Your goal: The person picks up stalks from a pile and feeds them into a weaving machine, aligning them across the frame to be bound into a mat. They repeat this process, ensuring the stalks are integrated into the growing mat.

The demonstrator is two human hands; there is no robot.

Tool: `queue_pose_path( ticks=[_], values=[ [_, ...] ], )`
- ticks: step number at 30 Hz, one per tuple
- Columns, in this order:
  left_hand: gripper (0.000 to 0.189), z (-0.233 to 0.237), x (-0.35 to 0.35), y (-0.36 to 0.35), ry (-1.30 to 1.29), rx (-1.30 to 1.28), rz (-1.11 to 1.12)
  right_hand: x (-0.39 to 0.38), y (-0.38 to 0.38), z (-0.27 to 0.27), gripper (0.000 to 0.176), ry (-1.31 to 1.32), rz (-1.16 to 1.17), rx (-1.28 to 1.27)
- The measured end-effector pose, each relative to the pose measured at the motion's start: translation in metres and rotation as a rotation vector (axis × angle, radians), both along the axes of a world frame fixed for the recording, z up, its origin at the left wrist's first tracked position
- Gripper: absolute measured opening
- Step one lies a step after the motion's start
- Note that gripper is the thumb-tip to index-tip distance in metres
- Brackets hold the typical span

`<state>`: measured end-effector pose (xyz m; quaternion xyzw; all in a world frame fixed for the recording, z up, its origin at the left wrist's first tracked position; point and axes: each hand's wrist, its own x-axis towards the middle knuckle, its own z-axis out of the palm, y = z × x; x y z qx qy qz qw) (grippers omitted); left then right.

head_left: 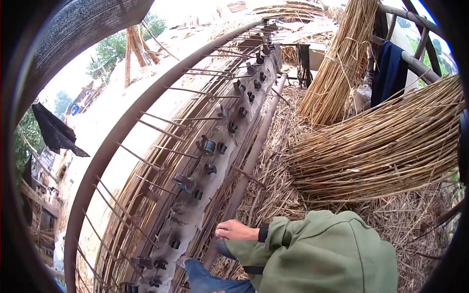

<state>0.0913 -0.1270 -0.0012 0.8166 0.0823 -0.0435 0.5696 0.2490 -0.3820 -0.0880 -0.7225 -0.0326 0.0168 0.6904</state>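
Observation:
My right hand (235, 229) reaches left from a green sleeve with a dark cuff, in the lower middle of the head view. Its fingers are curled in; anything inside them is hidden. The hand is just above a dark blue patch of cloth, close to a long pole (254, 156). To its left runs a pale board (195, 219) lined with dark spools (207, 145), several with cord wound on them. Blue denim (210, 278) shows below the hand. My left hand is not plainly seen; only a sliver of skin touches the bottom edge.
A large curved bundle of reeds (376, 146) lies at right, with an upright reed bundle (342, 63) behind it. Thin rods project from a curved bar (102, 156) at left. Loose straw (268, 190) covers the ground. Dark blue cloth (391, 71) hangs on a railing.

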Motion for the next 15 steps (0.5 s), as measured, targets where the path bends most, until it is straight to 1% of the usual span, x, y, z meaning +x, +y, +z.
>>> queue_pose_path(
  ticks=[1,2,5,6,7,9,10,13,15],
  values=[
    [0.029,0.011,0.005,-0.011,0.119,-0.107,0.043,-0.008,-0.004,0.0,0.022,-0.056,0.015,-0.098],
    [0.029,0.017,0.009,-0.016,0.24,-0.214,0.088,-0.012,-0.007,0.001,0.022,-0.096,0.026,-0.114],
    [0.029,0.011,0.019,-0.017,0.271,-0.15,-0.015,-0.013,-0.017,0.01,0.022,-0.189,0.047,-0.16],
    [0.03,-0.006,0.024,-0.009,0.413,-0.333,0.054,-0.014,-0.019,0.014,0.022,-0.197,0.046,-0.172],
    [0.03,-0.023,0.026,-0.003,0.371,-0.363,0.025,-0.014,-0.021,0.015,0.022,-0.203,0.046,-0.185],
    [0.031,-0.033,0.031,-0.004,0.283,-0.421,-0.03,-0.015,-0.018,0.007,0.022,-0.211,0.064,-0.193],
    [0.029,-0.044,0.031,0.006,0.079,-0.195,-0.212,-0.013,-0.016,0.002,0.022,-0.216,0.075,-0.196],
    [0.033,-0.034,0.043,0.002,0.226,-0.399,-0.141,-0.014,-0.009,0.0,0.022,-0.204,0.115,-0.192],
    [0.036,-0.045,0.048,0.019,-0.116,-0.092,-0.321,-0.01,-0.001,-0.005,0.022,-0.226,0.126,-0.206]
  ],
)
